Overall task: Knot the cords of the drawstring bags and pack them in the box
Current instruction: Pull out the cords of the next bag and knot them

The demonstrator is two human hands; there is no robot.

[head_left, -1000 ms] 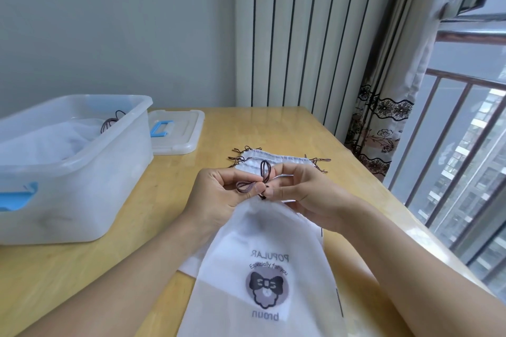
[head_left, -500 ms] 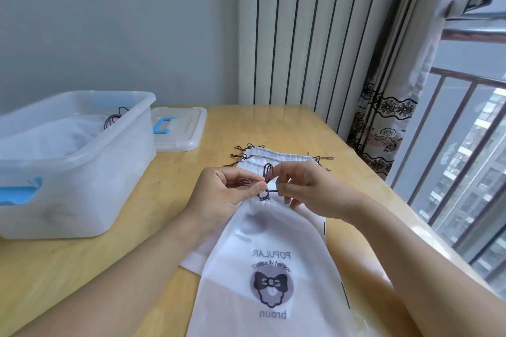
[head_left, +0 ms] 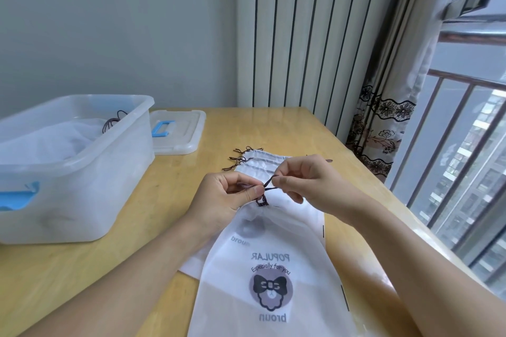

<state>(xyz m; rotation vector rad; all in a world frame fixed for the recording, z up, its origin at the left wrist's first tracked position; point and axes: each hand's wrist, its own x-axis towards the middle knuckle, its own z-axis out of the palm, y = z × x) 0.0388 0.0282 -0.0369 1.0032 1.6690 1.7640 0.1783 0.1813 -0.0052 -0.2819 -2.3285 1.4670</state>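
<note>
Right hand (head_left: 309, 186) now drawn away from left hand (head_left: 227, 200), both pinching cord (head_left: 267, 186), knot unfinished atop bag (head_left: 273, 268). Box (head_left: 82, 172), beyond left hand, holds packed bags; more waiting behind hands.

This looks like a room in a high-rise flat: a wooden table (head_left: 153, 241) stands in the corner by a plain pale wall (head_left: 117, 27), with a striped curtain (head_left: 306, 35) and a lace-patterned curtain (head_left: 383, 128) hanging beside it. Through the window railing (head_left: 449, 161) on the right, apartment blocks (head_left: 473, 156) stand well below. A household plastic storage box (head_left: 82, 172) sits on the table.
</note>
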